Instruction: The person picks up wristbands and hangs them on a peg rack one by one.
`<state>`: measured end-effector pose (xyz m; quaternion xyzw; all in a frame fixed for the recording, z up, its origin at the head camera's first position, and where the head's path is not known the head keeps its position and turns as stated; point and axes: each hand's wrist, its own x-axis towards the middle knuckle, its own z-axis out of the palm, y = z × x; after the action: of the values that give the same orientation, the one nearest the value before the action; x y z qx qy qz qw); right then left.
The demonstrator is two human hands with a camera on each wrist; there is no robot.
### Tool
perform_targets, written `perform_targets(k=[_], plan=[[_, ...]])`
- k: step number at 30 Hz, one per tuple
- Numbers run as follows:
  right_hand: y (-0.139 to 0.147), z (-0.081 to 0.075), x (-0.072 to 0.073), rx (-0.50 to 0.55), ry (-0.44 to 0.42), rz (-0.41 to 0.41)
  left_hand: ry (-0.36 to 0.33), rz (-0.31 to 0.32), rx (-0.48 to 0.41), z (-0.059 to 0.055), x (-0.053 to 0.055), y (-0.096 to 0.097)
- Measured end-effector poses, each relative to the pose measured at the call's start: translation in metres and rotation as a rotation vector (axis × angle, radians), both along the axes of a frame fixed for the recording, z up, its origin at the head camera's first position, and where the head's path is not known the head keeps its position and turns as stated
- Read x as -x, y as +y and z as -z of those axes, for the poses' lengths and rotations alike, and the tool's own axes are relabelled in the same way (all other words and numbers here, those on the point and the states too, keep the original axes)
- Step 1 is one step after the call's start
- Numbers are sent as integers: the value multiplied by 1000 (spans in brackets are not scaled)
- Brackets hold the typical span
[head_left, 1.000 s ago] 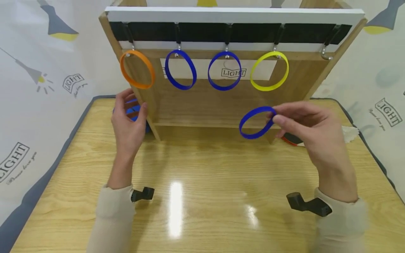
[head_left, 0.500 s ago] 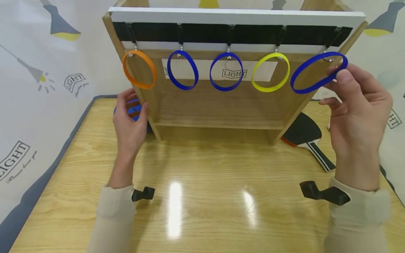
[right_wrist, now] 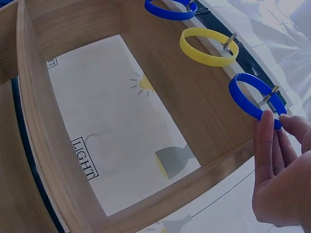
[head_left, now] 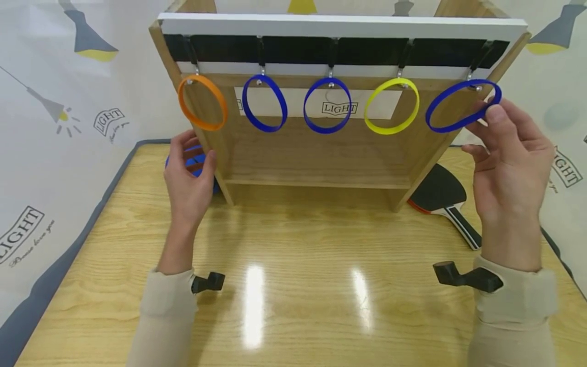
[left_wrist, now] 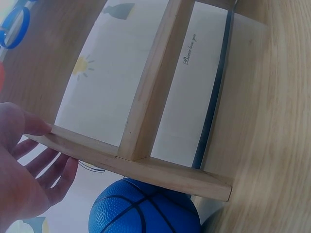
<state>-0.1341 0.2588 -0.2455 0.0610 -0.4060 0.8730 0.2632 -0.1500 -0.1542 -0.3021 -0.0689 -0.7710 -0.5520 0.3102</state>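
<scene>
My right hand (head_left: 513,137) pinches a blue wristband (head_left: 463,124) between thumb and fingers at the rightmost hook of a wooden rack (head_left: 316,153). In the right wrist view the hook (right_wrist: 274,91) passes through that blue wristband (right_wrist: 243,100). On the other hooks hang an orange wristband (head_left: 219,112), two blue wristbands, one at left (head_left: 266,125) and one in the middle (head_left: 327,130), and a yellow wristband (head_left: 390,131). My left hand (head_left: 188,183) holds the rack's left side panel, its thumb inside and fingers outside in the left wrist view.
A blue basketball (left_wrist: 146,208) sits just outside the rack's left side. To the right of the rack lies a black table tennis bat (head_left: 440,188) on the wooden table (head_left: 302,285). Patterned cloth (head_left: 55,153) surrounds the table's back and sides.
My right hand has carried the blue wristband up and right from in front of the rack to the rightmost hook, then slightly left. The bat has come into fuller view. My left hand stays put.
</scene>
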Motion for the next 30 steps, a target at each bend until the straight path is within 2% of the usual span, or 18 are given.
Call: perform_targets(k=[9, 16, 23, 30], plan=[[0, 6, 0, -47, -40, 23, -4, 1, 4, 1, 0, -1], [-1, 13, -1, -12, -29, -33, 3, -1, 10, 1, 0, -2], [2, 21, -5, -105, -100, 20, 2, 1, 10, 2, 1, -2], [6, 28, -10, -179, -160, 34, -6, 7, 13, 0, 1, -2]])
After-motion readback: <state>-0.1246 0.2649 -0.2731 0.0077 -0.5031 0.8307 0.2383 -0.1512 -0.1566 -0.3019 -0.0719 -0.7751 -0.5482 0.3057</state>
